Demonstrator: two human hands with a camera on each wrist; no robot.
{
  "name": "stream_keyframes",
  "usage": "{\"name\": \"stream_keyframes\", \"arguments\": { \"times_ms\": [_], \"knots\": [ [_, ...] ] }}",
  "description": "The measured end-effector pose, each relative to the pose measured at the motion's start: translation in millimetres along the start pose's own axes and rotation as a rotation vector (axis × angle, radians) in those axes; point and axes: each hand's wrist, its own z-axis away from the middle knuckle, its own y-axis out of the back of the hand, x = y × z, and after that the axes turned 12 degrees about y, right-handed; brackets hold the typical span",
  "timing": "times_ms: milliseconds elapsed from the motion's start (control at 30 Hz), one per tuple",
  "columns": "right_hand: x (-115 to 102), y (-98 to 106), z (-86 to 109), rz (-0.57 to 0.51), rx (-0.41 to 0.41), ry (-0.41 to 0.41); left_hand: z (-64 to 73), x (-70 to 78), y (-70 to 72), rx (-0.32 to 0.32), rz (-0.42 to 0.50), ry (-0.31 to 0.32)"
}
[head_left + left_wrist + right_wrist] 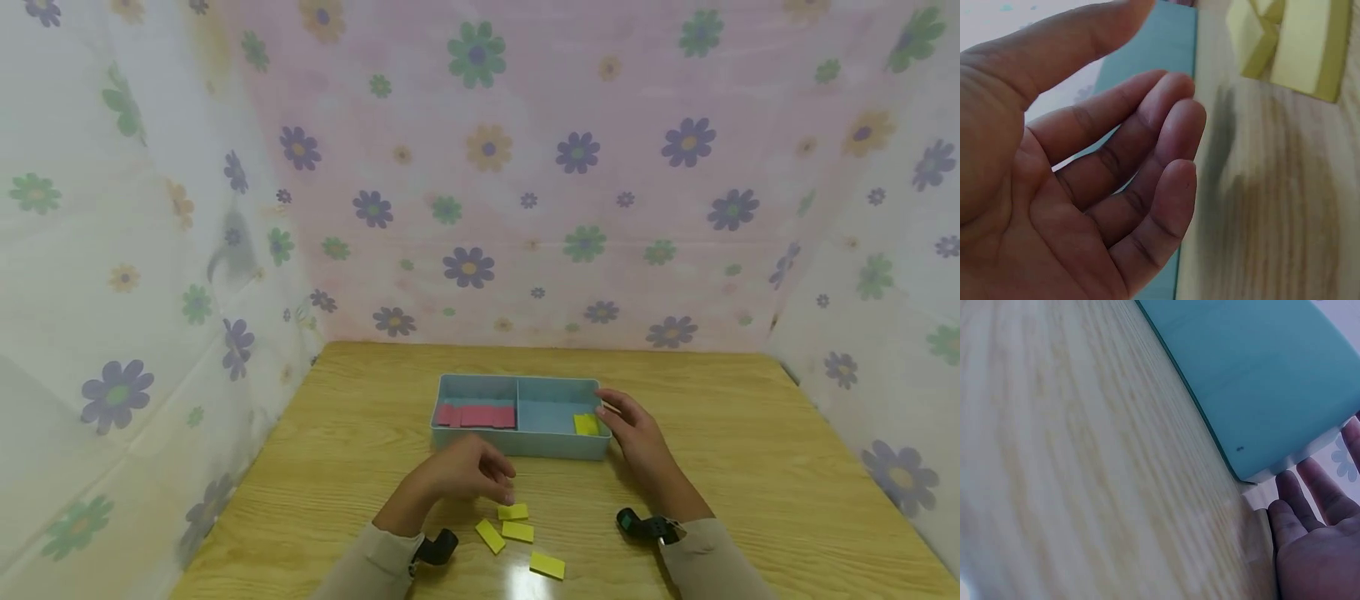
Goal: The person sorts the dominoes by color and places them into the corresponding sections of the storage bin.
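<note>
Apparently, right grip (pixel 637 432) loose against box (pixel 558 445).

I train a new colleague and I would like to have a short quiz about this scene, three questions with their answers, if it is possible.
1. In the head view, which compartment of the blue box holds the pink pieces?
A. the left one
B. the right one
C. both

2. True or false: the right hand is at the left end of the box.

3. How many yellow pieces lie on the bare table, outside the box?

Key:
1. A.
2. False; it is at the right end.
3. Four.
</note>
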Motion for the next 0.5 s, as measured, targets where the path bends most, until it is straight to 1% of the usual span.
{"name": "stream_keyframes", "arguments": {
  "times_ms": [100,200,333,500],
  "knots": [
    [-0.5,0.7,-0.5,-0.012,0.0,0.003,-2.6,-0.1,-2.7,0.008,-0.031,0.028],
    [-1.2,0.6,-1.5,-0.009,0.004,0.008,-2.5,1.4,-3.9,0.008,-0.048,0.037],
    [-1.5,-0.3,-1.4,-0.004,0.004,-0.013,-0.7,2.4,-5.6,-0.002,-0.062,0.045],
    [-0.9,-1.4,-0.3,-0.004,0.006,-0.02,0.2,3.5,-11.4,-0.004,-0.073,0.059]
  ]
}}
